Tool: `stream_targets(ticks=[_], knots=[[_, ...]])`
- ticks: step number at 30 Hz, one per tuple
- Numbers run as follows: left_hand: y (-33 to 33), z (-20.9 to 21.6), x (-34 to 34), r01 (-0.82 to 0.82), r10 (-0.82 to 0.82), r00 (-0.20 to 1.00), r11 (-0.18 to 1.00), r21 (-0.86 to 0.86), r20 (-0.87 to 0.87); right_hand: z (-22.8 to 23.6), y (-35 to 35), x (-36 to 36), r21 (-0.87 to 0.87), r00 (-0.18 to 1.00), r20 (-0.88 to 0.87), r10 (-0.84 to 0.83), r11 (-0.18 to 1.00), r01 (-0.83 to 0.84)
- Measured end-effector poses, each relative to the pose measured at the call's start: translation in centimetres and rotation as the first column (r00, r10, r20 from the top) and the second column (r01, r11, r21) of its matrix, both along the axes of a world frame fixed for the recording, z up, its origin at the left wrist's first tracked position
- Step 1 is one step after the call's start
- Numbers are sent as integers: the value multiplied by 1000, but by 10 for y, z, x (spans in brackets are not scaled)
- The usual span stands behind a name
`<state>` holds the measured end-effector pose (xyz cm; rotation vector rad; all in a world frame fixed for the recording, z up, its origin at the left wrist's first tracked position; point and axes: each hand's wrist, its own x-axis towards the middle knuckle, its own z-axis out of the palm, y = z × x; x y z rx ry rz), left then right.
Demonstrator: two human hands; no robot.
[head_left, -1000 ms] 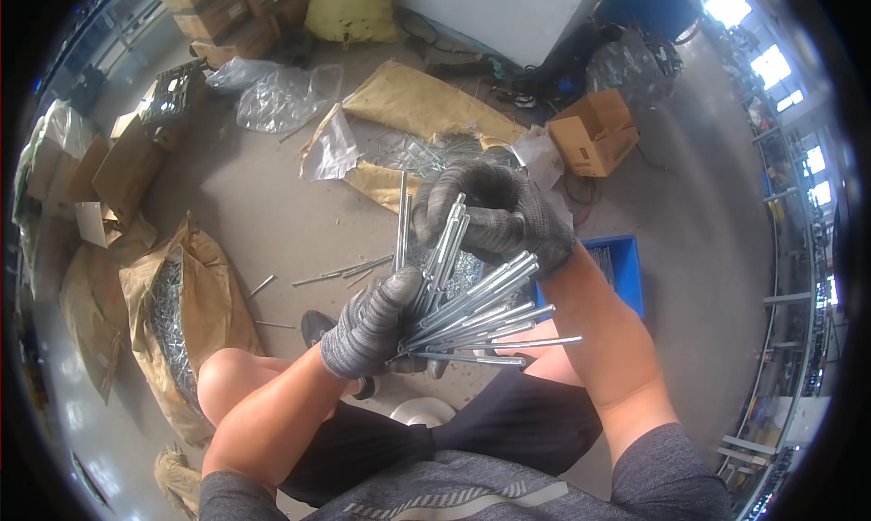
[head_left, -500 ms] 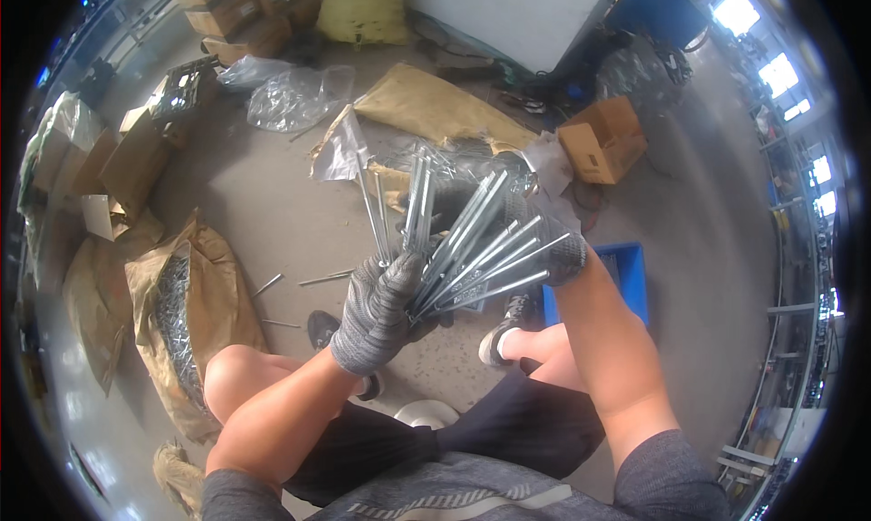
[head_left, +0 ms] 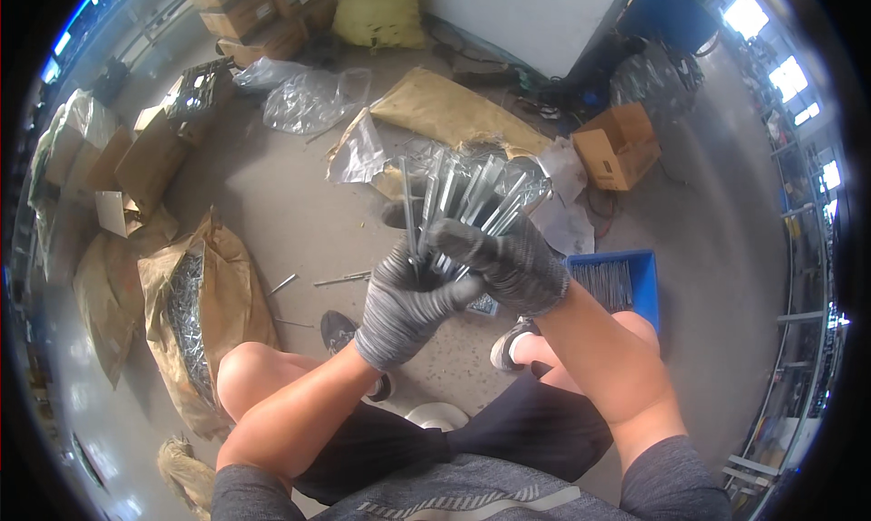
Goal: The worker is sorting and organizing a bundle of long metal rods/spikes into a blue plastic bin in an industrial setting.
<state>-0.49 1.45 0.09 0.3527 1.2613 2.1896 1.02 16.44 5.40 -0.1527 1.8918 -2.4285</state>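
Note:
My left hand [head_left: 402,296], in a grey knitted glove, is closed around the lower ends of a bundle of thin silvery metal rods [head_left: 443,197]. My right hand [head_left: 519,269], gloved the same way, wraps the bundle from the right, its fingers across the rods. The rods point up and away from me, fanned out at their far ends. Their lower ends are mostly hidden by the gloves. Beyond the hands, a torn tan sack [head_left: 454,111] lies on the floor with more rods spilling at its near edge.
A blue bin [head_left: 647,289] with rods lined up inside stands by my right knee. At the left, an open brown sack [head_left: 238,280] holds many rods, with several loose rods [head_left: 340,279] on the floor beside it. Cardboard box [head_left: 612,149] at far right; clear plastic bags [head_left: 313,102] at far left.
My right hand has moved left, from the rods' outer side to beside my left hand. The widely fanned rods are now gathered into a tighter, more upright bundle.

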Motion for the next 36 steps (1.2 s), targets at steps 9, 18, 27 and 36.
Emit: stream_targets(ticks=[9, 18, 27, 36], knots=[[0, -7, 4, 97, -104, 992, 989, -110, -68, -15, 13, -5, -72, 966, 31, 259, 964, -256], [0, 3, 7, 4, -6, 1000, 998, -58, -31, -21, 4, 5, 85, 960, -159, -231, 966, 246], [3, -13, 10, -222, 193, 968, 957, -187, -163, -20, 1, 1, -28, 962, -35, -271, 962, 270], [2, -11, 7, -175, 175, 984, 984, -28, -26, -23, -8, 8, -154, 970, -4, -243, 959, 240]])
